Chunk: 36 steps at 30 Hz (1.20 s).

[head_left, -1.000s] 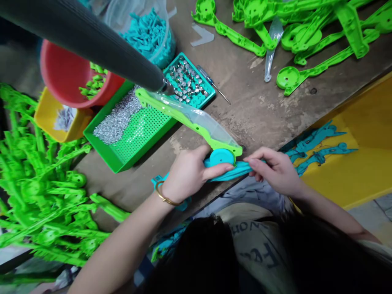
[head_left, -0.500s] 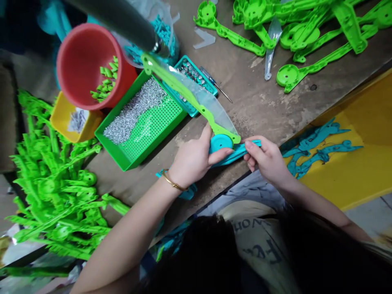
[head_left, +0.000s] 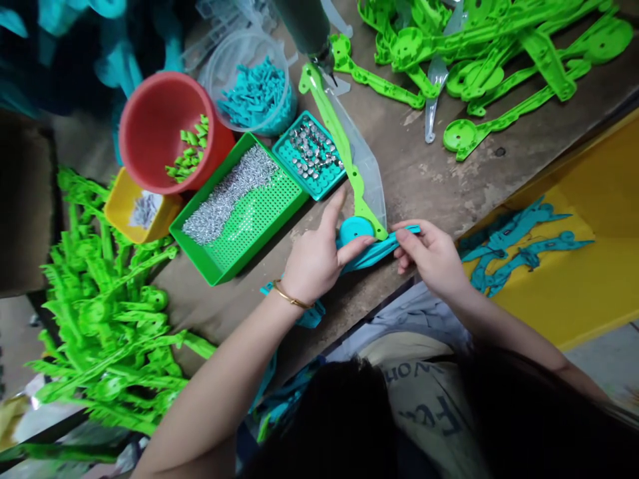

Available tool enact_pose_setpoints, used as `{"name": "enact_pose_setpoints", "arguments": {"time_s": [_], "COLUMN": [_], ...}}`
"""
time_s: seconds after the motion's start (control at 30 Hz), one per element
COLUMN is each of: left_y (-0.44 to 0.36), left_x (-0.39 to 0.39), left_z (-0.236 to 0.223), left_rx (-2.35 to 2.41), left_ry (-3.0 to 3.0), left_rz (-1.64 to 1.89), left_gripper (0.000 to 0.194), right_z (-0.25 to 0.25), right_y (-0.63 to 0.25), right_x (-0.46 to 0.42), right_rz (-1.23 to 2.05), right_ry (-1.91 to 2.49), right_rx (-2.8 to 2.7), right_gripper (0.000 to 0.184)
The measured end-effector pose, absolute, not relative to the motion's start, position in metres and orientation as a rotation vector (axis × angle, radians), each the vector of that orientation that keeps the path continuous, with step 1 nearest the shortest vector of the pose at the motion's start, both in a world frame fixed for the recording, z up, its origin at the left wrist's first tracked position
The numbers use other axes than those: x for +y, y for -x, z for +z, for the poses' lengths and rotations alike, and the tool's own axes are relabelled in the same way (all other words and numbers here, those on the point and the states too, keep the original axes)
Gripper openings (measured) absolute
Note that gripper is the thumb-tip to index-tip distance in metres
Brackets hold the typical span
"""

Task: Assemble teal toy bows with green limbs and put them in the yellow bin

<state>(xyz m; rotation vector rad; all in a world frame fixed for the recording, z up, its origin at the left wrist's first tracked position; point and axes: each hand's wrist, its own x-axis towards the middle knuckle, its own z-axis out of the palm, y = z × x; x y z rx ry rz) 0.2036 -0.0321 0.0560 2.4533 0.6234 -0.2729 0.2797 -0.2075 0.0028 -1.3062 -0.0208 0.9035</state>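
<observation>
Between my two hands is a plastic toy part, made of a flat green arm point(head_left: 344, 146) with a translucent blade point(head_left: 370, 176) along it, a round blue hub point(head_left: 355, 228) and a long blue handle point(head_left: 374, 254). My left hand point(head_left: 314, 256) is closed on the blue piece near the hub, thumb across it and forefinger raised. At the handle's far end, my right hand point(head_left: 429, 253) pinches the blue tip. The green arm points up, away from me. Just past its tip hangs a dark powered screwdriver point(head_left: 304, 26), its bit near the arm.
A green basket point(head_left: 212, 263) of screws adjoins a teal tray point(head_left: 312, 189) of metal pieces. Behind stand a red bucket point(head_left: 137, 133), a yellow tub point(head_left: 117, 209) and a translucent tub point(head_left: 214, 63). Green parts pile up left point(head_left: 110, 332) and far right point(head_left: 424, 46). Blue parts point(head_left: 534, 246) lie at right.
The arm with its blade now points more steeply upward, and the screwdriver appears farther right, near its tip. The camera view has shifted. Both hands keep their hold.
</observation>
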Motion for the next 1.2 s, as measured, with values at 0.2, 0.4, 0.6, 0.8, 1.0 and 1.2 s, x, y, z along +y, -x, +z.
{"name": "enact_pose_setpoints", "arguments": {"time_s": [0.2, 0.4, 0.6, 0.8, 1.0, 1.2], "left_y": [-0.202, -0.202, -0.202, -0.204, -0.204, -0.206], "left_x": [-0.032, -0.033, -0.03, -0.029, -0.032, -0.032], "left_z": [0.049, 0.049, 0.047, 0.047, 0.047, 0.045], "left_rx": [0.632, 0.643, 0.6, 0.623, 0.66, 0.663], "left_ry": [-2.599, -2.627, -2.545, -2.497, -2.52, -2.544], "left_rz": [-0.371, -0.388, -0.314, -0.277, -0.282, -0.293], "left_gripper": [0.054, 0.049, 0.05, 0.048, 0.048, 0.049], "right_z": [0.002, -0.002, -0.002, 0.004, 0.0, 0.003], "right_y": [-0.276, -0.276, -0.273, -0.275, -0.278, -0.276], "right_x": [-0.2, -0.196, -0.19, -0.189, -0.184, -0.18], "right_rz": [0.859, 0.817, 0.699, 0.907, 0.826, 1.101], "right_ry": [1.372, 1.382, 1.312, 1.344, 1.362, 1.245], "right_rx": [-0.059, -0.041, -0.033, -0.033, -0.028, -0.094], "right_gripper": [0.048, 0.046, 0.039, 0.052, 0.047, 0.06]}}
